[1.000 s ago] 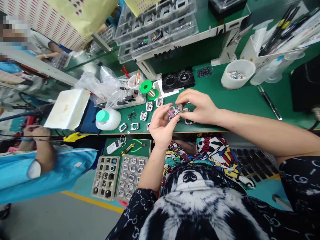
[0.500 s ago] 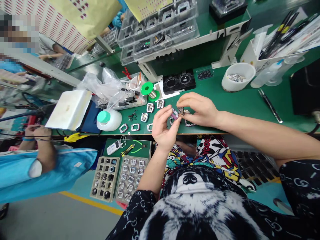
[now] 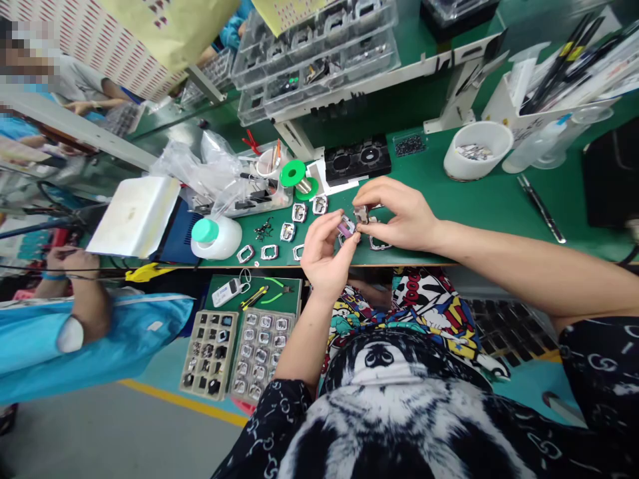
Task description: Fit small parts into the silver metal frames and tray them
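Over the green surface (image 3: 424, 176), the fingers of the left hand (image 3: 325, 261) are clamped on a purple-edged frame (image 3: 345, 226), and those of the right hand (image 3: 403, 214) pinch a small metal part (image 3: 361, 214) just beside it — both near the front edge. With such slight grips, either could slip and drop off that edge, or the part could scrape the frame. The patterned cloth (image 3: 439, 307) on the lap seems to read "YOO" — the white device's (image 3: 227, 293) label is too small to read

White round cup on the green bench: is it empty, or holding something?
Not empty: small pieces show inside the white cup, through its open top.
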A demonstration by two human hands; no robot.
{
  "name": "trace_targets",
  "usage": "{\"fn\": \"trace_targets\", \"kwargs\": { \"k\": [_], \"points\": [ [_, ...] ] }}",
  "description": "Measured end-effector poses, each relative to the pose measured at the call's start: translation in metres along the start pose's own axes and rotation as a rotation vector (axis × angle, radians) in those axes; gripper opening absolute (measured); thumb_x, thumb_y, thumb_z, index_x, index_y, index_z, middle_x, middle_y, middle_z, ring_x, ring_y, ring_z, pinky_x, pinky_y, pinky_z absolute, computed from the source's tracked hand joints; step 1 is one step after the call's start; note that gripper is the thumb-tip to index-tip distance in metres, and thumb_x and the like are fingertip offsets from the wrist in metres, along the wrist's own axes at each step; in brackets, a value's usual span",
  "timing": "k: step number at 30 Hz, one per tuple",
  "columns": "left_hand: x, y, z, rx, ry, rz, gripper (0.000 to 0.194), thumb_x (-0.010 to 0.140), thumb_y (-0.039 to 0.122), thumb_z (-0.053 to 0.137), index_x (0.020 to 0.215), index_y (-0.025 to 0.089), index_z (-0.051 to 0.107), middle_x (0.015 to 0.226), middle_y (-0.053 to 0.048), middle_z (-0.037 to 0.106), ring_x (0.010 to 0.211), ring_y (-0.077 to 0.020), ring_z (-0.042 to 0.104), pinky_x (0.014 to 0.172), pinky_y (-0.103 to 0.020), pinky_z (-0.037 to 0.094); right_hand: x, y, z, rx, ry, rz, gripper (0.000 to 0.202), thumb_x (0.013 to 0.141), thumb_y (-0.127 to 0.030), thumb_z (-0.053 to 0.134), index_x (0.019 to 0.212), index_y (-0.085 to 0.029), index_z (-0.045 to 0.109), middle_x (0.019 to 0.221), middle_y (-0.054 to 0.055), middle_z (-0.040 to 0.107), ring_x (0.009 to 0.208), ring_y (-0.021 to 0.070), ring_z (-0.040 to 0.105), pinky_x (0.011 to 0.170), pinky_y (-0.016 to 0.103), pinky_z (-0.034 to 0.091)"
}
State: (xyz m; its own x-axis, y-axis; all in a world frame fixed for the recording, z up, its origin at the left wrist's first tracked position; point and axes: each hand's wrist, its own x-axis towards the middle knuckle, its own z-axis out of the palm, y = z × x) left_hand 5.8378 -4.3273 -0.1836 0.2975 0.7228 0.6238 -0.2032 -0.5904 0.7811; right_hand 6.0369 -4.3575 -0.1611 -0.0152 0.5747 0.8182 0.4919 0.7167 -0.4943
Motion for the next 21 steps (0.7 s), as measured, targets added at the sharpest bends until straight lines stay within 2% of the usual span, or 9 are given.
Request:
{"fn": "trace_targets", "kwargs": {
  "k": [7, 21],
  "points": [
    [0.0009, -0.0001, -0.0020, -0.032, 0.007, -0.039, 0.044, 0.093, 0.023, 0.088, 0.134, 0.033, 0.075, 0.136, -0.005, 0.065, 0.130, -0.0232, 0.068, 0.107, -0.037, 0.066, -0.0003, -0.0016, -0.0010, 0.009, -0.008, 0.096, 0.024, 0.094, -0.032, 0.082, 0.114, -0.023, 0.073, 0.112, 0.006, 0.074, 0.103, 0.0236, 0.072, 0.079, 0.035, 0.064],
    [-0.0001, -0.0009, -0.0095, -0.061, 0.003, -0.071, 0.045, 0.090, 0.019, 0.090, 0.131, 0.032, 0.077, 0.132, -0.006, 0.067, 0.127, -0.0237, 0.070, 0.103, -0.036, 0.067, 0.0004, 0.0013, -0.0030, -0.005, 0.008, 0.153, 0.027, 0.093, -0.037, 0.083, 0.114, -0.024, 0.072, 0.113, 0.005, 0.073, 0.103, 0.0233, 0.070, 0.079, 0.035, 0.062]
  ]
}}
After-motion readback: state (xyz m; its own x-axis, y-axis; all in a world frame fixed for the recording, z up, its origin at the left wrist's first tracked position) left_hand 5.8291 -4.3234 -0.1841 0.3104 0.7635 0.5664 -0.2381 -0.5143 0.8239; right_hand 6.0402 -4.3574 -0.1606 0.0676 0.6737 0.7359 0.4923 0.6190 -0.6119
